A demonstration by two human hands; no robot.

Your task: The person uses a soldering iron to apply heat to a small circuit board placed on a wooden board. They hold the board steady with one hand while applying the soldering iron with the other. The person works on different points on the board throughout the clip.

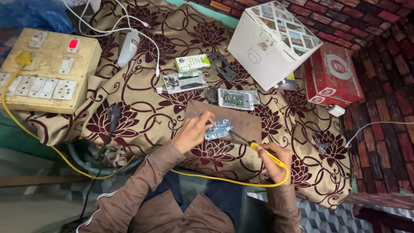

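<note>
Soldering in hand: left hand (192, 131) pinching circuit board (218, 129) on brown board (241, 118); right hand (276, 163) gripping yellow soldering iron (263, 152), tip at board. Next: steady tip contact.

A wooden switchboard (45, 71) with white sockets and a lit red switch sits at the left edge of the floral cloth (142, 103). A white tube (128, 48) lies near the cloth's far edge, among white cables (113, 26). Two opened phones (185, 82) (235, 99) lie near the middle. A white cardboard box (269, 43) stands toward the far right corner, touching a red box (332, 77). A white charger plug (336, 110) lies just off the right edge.
</note>
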